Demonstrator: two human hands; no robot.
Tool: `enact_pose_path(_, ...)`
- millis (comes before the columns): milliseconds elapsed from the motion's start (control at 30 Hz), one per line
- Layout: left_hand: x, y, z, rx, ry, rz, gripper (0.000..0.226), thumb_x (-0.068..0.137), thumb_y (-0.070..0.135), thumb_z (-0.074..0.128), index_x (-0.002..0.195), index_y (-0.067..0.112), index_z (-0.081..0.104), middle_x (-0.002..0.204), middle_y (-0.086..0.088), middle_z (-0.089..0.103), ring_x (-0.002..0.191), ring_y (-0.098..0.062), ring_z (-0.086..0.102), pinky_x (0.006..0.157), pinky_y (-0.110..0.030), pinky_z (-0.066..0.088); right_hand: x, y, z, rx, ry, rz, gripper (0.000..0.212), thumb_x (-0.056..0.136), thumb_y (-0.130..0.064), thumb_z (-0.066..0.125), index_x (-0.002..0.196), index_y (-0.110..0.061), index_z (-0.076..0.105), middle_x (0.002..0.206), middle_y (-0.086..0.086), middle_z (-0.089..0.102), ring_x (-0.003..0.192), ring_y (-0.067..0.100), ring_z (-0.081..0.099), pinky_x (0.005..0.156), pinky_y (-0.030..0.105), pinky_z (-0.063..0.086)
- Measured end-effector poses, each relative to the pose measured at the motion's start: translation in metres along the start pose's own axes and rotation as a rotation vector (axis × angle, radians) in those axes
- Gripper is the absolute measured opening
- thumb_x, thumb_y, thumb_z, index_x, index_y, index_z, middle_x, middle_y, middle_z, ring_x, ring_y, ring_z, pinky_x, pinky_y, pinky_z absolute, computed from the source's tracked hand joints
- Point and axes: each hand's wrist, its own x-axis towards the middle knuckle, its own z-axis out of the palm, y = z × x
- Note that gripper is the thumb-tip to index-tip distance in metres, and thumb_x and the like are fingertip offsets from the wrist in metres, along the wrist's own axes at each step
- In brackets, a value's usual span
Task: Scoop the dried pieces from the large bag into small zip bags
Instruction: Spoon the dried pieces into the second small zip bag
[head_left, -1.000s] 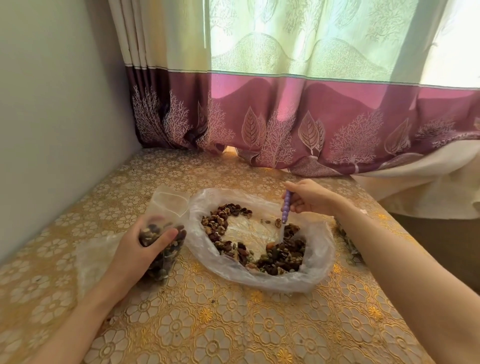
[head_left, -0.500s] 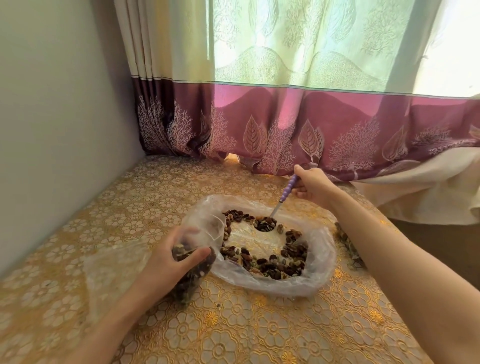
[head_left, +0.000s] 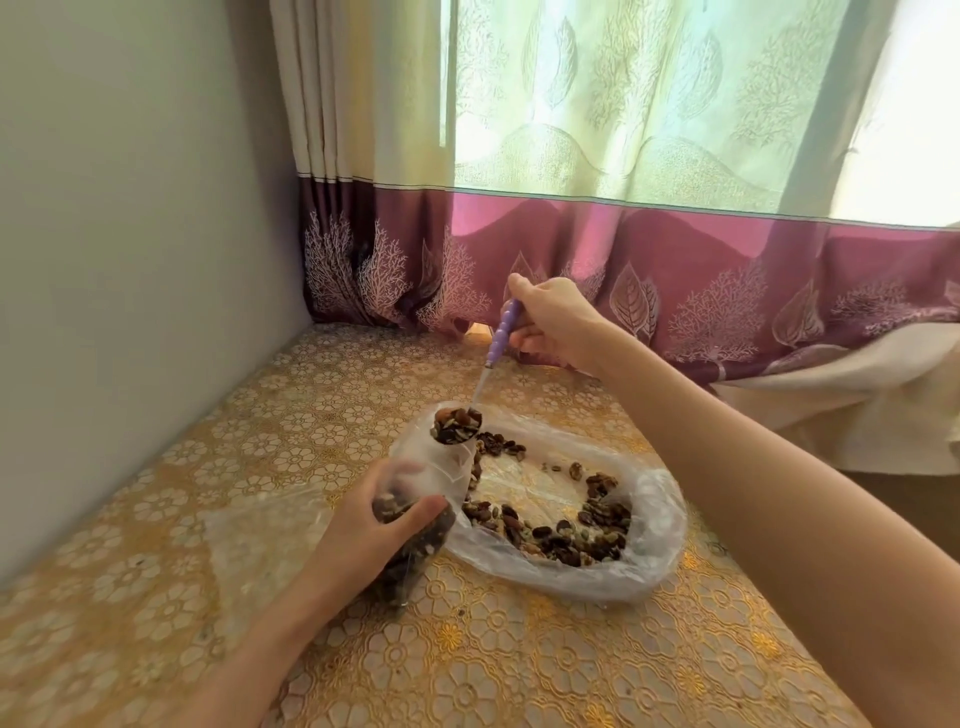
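Loaded spoon (head_left: 457, 425) at frame centre, right hand (head_left: 553, 319) pinching its purple handle, while the left hand (head_left: 379, 525) grips the limp, light small bag (head_left: 415, 525) mid-body beside the floppy large bag (head_left: 649, 540).

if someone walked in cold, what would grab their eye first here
Most likely the spoon, heaped with dark dried pieces and held by the right hand just above the open mouth of the small zip bag, which the left hand grips. Beside it, the large bag lies open on the gold floral tablecloth.
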Motion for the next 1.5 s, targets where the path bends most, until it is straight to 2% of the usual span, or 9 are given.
enact_pose_path(200,-0.002,0.006,-0.003,-0.127,0.019,-0.034,0.036,0.058,0.055,0.063,0.090,0.045,0.051,0.088,0.023,0.058,0.071,0.019,0.056,0.052,-0.005,0.041,-0.016,-0.029,0.033,-0.224,-0.053,-0.260,0.044,0.100,-0.027,0.043,0.068,-0.002,0.058,0.076,0.027,0.068,0.052,0.023,0.059,0.045,0.022,0.043)
enact_pose_path(333,-0.002,0.005,-0.004,-0.152,0.016,-0.034,0.037,0.059,0.053,0.065,0.091,0.036,0.056,0.089,0.010,0.061,0.070,0.010,0.059,0.052,-0.002,0.041,-0.024,-0.040,0.043,-0.286,-0.071,-0.411,0.043,0.100,-0.024,0.043,0.069,0.003,0.059,0.065,0.024,0.067,0.048,0.025,0.058,0.041,0.019,0.040)
enact_pose_path(433,-0.003,0.005,-0.005,-0.176,0.012,-0.029,0.040,0.064,0.058,0.071,0.092,0.032,0.057,0.084,0.011,0.064,0.070,0.014,0.058,0.053,-0.001,0.041,-0.025,-0.039,0.039,-0.273,-0.039,-0.433,0.043,0.099,-0.025,0.044,0.067,0.000,0.058,0.063,0.022,0.068,0.050,0.027,0.060,0.040,0.018,0.039)
enact_pose_path(567,-0.005,0.007,-0.006,-0.183,0.019,-0.029,0.039,0.057,0.070,0.067,0.086,0.045,0.059,0.080,0.024,0.066,0.074,0.016,0.058,0.055,-0.002,0.042,-0.025,-0.028,0.017,-0.161,0.020,-0.386,0.044,0.100,-0.026,0.042,0.062,-0.007,0.054,0.054,0.014,0.065,0.041,0.018,0.055,0.037,0.017,0.038)
enact_pose_path(667,-0.004,0.007,-0.007,-0.170,0.012,-0.022,0.034,0.050,0.073,0.059,0.081,0.059,0.056,0.084,0.034,0.063,0.078,0.017,0.056,0.060,-0.010,0.042,-0.023,-0.011,-0.007,-0.033,0.069,-0.284,0.041,0.100,-0.025,0.041,0.066,-0.007,0.053,0.052,0.010,0.062,0.047,0.024,0.058,0.037,0.020,0.038)
enact_pose_path(900,-0.002,0.003,-0.005,-0.184,0.043,-0.005,0.035,0.051,0.071,0.059,0.081,0.054,0.060,0.088,0.029,0.064,0.081,0.012,0.059,0.071,-0.019,0.042,-0.022,0.045,-0.058,0.100,0.230,-0.060,0.039,0.102,-0.028,0.038,0.075,-0.005,0.055,0.055,0.006,0.060,0.042,0.014,0.053,0.038,0.020,0.041)
enact_pose_path(1167,-0.002,0.000,-0.002,-0.156,0.073,0.028,0.045,0.055,0.070,0.058,0.086,0.037,0.062,0.088,0.030,0.064,0.081,0.013,0.059,0.070,-0.018,0.040,-0.026,0.096,-0.083,-0.295,0.180,-0.032,0.037,0.103,-0.027,0.032,0.081,-0.008,0.055,0.056,0.003,0.059,0.038,0.008,0.053,0.035,0.020,0.039)
enact_pose_path(1333,-0.002,0.000,-0.002,-0.125,0.075,0.034,0.031,0.055,0.072,0.057,0.080,0.055,0.060,0.088,0.029,0.064,0.082,0.012,0.059,0.069,-0.018,0.040,-0.027,0.102,-0.086,-0.271,0.092,-0.012,0.038,0.103,-0.027,0.032,0.082,-0.009,0.056,0.059,0.004,0.060,0.043,0.011,0.054,0.037,0.021,0.040)
enact_pose_path(1500,-0.002,0.000,-0.002,-0.141,0.075,0.037,0.039,0.055,0.070,0.058,0.083,0.042,0.063,0.088,0.029,0.065,0.083,0.012,0.059,0.070,-0.015,0.040,-0.028,0.104,-0.080,-0.210,-0.063,0.056,0.038,0.104,-0.030,0.029,0.084,-0.006,0.051,0.060,0.008,0.061,0.044,0.014,0.052,0.039,0.022,0.037)
